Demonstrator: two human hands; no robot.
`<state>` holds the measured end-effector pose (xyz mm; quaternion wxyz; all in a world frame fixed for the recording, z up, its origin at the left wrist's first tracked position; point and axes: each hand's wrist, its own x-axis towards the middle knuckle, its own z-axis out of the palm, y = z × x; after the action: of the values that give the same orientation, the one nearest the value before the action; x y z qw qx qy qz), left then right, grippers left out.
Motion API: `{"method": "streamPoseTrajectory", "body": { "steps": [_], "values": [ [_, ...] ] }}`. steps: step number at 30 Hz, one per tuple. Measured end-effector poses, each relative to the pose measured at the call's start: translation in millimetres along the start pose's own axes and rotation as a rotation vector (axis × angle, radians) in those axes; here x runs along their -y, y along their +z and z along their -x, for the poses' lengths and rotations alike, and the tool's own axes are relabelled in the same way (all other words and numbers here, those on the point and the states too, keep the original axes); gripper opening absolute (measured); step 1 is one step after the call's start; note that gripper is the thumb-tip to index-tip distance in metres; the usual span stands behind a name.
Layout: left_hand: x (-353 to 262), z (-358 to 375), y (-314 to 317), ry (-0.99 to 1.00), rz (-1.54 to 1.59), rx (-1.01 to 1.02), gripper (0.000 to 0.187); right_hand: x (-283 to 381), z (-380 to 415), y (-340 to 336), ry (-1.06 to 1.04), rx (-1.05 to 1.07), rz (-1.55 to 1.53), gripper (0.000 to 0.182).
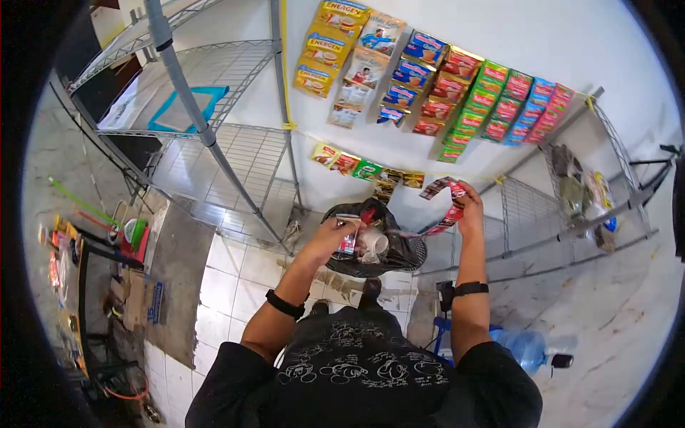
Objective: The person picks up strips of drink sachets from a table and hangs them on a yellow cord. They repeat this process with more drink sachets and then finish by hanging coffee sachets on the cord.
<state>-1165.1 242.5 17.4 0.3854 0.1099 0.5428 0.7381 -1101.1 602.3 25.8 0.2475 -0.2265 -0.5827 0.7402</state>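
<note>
My right hand (467, 205) is closed on a strip of red and black sachets (454, 212), which curls away to the left and hangs down toward the bin. My left hand (330, 240) is closed on a small pale packet (347, 245) with red and blue print, over the left side of the bin. The bin is lined with a black plastic bag (367, 269). Inside it lie a whitish plastic cup (377, 244) and crumpled wrappers, one of them red (372, 212).
Strips of colourful sachets (414, 78) hang on the wall ahead, with a shorter row (367, 170) lower down. Wire shelves (214, 164) stand left and a wire rack (528, 214) right. A blue water jug (524, 349) is on the floor at right.
</note>
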Motion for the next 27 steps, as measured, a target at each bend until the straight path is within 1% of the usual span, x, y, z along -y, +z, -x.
{"method": "streamPoseTrajectory", "body": {
  "steps": [2,3,5,8,10,11,13,14,16,17,18,20,22,23,24,25,26,27],
  "values": [
    [-5.6,-21.8,-5.1,0.028,0.044,-0.073,0.027,-1.2,-31.4,0.9,0.06,-0.003,-0.098,0.045],
    [-13.5,-28.1,-0.4,0.0,-0.004,-0.181,0.03,-4.5,-50.5,-4.2,0.062,0.005,-0.103,0.045],
    [-18.4,-45.3,0.1,-0.021,0.028,-0.229,0.03,-14.3,-85.1,-16.9,0.041,0.08,-0.025,0.046],
    [-17.4,-72.5,-5.8,-0.086,0.051,-0.31,0.035,-8.6,-114.0,-19.4,0.037,0.129,-0.051,0.044],
    [-13.7,-86.9,-2.3,-0.046,-0.008,-0.411,0.033,-2.7,-126.3,-25.0,0.051,0.145,-0.016,0.044],
    [-9.9,-93.9,-0.2,-0.054,-0.006,-0.421,0.033,-0.9,-130.2,-27.1,0.028,0.171,-0.038,0.045],
    [-6.2,-104.2,8.4,0.038,-0.082,-0.501,0.036,-0.6,-136.5,-33.3,-0.007,0.208,-0.049,0.047],
    [-6.9,-107.8,12.1,0.04,-0.077,-0.507,0.036,-0.3,-138.0,-34.8,-0.006,0.216,-0.046,0.047],
    [-23.6,-113.1,27.2,-0.111,-0.027,-0.325,0.046,-2.0,-139.1,-36.4,-0.026,0.207,-0.127,0.046],
    [-14.7,-125.4,30.7,-0.059,0.008,-0.269,0.049,-3.8,-140.7,-38.3,-0.04,0.262,-0.147,0.044],
    [-10.1,-139.7,36.1,-0.06,0.003,-0.266,0.049,-4.0,-141.1,-39.7,-0.042,0.257,-0.151,0.044],
    [0.9,-169.6,51.6,-0.161,0.338,-0.032,0.047,-3.3,-139.4,-41.0,0.054,0.394,-0.151,0.043],
    [26.4,-208.6,70.6,-0.205,0.455,-0.005,0.046,-4.4,-134.9,-37.1,0.058,0.484,-0.096,0.045],
    [33.1,-224.2,85.2,-0.226,0.525,0.032,0.04,-2.4,-132.0,-38.0,0.131,0.517,-0.033,0.045],
    [42.8,-240.4,97.7,-0.23,0.528,0.038,0.04,0.2,-128.5,-39.1,0.206,0.545,0.028,0.044],
    [54.1,-256.4,108.7,-0.209,0.615,0.024,0.037,11.3,-121.1,-36.3,0.217,0.614,0.094,0.043],
    [63.7,-269.8,117.0,-0.191,0.699,0.011,0.034,6.8,-118.0,-35.3,0.179,0.61,0.07,0.042],
    [70.7,-279.2,123.1,-0.189,0.802,0.042,0.031,5.1,-117.1,-40.2,0.152,0.644,0.124,0.042]
  ]
}}
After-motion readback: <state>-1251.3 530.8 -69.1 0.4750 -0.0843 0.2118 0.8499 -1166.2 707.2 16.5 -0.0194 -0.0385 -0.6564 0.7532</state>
